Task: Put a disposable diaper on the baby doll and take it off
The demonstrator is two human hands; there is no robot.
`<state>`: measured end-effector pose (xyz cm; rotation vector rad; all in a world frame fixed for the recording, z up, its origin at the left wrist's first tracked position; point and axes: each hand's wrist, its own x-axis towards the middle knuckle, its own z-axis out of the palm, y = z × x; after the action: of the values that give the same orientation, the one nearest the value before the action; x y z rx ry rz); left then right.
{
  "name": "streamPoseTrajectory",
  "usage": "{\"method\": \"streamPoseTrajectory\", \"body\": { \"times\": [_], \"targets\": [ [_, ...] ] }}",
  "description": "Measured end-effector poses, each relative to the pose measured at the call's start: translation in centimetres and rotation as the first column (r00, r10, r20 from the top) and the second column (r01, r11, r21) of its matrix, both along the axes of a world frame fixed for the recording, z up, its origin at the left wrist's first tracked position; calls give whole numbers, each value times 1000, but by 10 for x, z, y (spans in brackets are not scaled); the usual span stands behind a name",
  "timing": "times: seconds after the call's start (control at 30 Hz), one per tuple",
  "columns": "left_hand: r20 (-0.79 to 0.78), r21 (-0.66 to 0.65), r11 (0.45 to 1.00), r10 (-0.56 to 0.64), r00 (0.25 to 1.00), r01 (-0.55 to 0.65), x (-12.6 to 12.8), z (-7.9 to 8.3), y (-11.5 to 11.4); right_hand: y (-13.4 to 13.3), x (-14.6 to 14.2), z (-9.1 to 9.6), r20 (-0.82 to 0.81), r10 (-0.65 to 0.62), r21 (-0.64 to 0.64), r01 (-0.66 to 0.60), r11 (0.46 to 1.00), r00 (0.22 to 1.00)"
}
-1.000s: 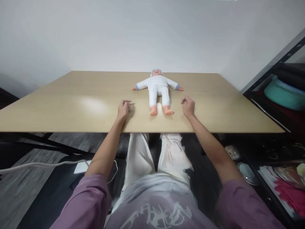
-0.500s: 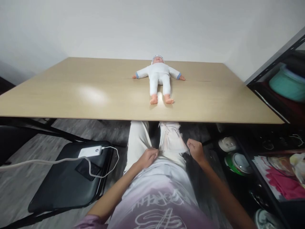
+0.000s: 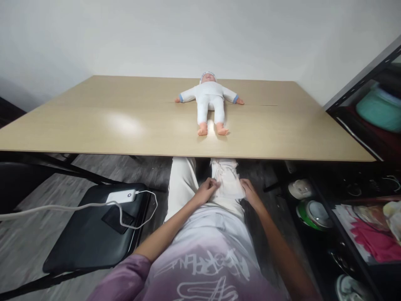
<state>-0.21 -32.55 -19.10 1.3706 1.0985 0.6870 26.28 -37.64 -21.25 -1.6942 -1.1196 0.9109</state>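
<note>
A baby doll (image 3: 209, 102) in a white suit and cap lies on its back, arms spread, at the far middle of the wooden table (image 3: 125, 125). Both my hands are below the table's near edge, over my lap. A white cloth (image 3: 228, 184) lies on my right thigh. My left hand (image 3: 206, 191) pinches the cloth's left edge with its fingers closed. My right hand (image 3: 249, 193) grips the right edge. Neither hand is near the doll.
A black chair (image 3: 81, 238) stands at my left and carries a white power bank (image 3: 121, 196), a cable and a dark phone. A dark shelf unit (image 3: 360, 184) at the right holds a teal tub (image 3: 379, 109), bowls and red fabric.
My hands left the table beside the doll's feet, dropped to my lap and closed on the white cloth. The doll has not moved.
</note>
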Motion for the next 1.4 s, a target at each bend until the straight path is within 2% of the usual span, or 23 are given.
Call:
{"method": "streamPoseTrajectory", "body": {
  "times": [0.13, 0.2, 0.27, 0.33, 0.4, 0.47, 0.5, 0.57, 0.67, 0.83, 0.97, 1.07, 1.23, 1.4],
  "targets": [
    [110, -179, 984, 15, 994, 5, 31, 17, 11, 17, -15, 18, -134, 167, -89, -179, 980, 977],
    [155, -230, 973, 30, 987, 6, 39, 37, 6, 15, -25, 39, -187, 222, -89, -242, 966, 957],
    [189, -246, 969, 47, 981, 2, 36, 67, -11, -1, -32, 70, -226, 257, -55, -275, 960, 940],
    [240, -219, 976, 36, 970, 18, 23, 104, -40, -29, -37, 110, -263, 321, 26, -326, 945, 910],
    [322, -122, 989, -42, 946, 86, 7, 144, -71, -61, -42, 150, -261, 358, 90, -346, 934, 897],
    [323, -11, 995, -88, 942, 97, -5, 176, -94, -83, -47, 183, -235, 361, 149, -334, 931, 902],
    [311, 43, 996, -93, 946, 84, -9, 187, -100, -88, -50, 194, -218, 367, 179, -332, 926, 904],
    [292, 124, 992, -70, 954, 34, -11, 197, -99, -83, -56, 207, -180, 365, 223, -323, 920, 914],
    [302, 173, 984, -23, 953, -31, -10, 186, -78, -58, -68, 202, -136, 350, 229, -314, 921, 927],
    [283, 164, 984, 26, 959, -75, -21, 142, -50, -29, -84, 168, -111, 385, 183, -362, 914, 916],
    [273, 45, 996, 64, 960, -79, -28, 108, -46, -23, -88, 139, -147, 424, 123, -409, 904, 894],
    [312, -72, 995, 93, 946, -74, -28, 90, -43, -20, -87, 124, -162, 420, 75, -413, 908, 893],
    [326, -126, 985, 153, 933, -117, -25, 84, -43, -20, -85, 114, -113, 401, 19, -401, 916, 909],
    [343, -168, 977, 182, 922, -130, -20, 88, -48, -16, -84, 110, 74, 160, 184, -171, 968, 984]
  ]
}}
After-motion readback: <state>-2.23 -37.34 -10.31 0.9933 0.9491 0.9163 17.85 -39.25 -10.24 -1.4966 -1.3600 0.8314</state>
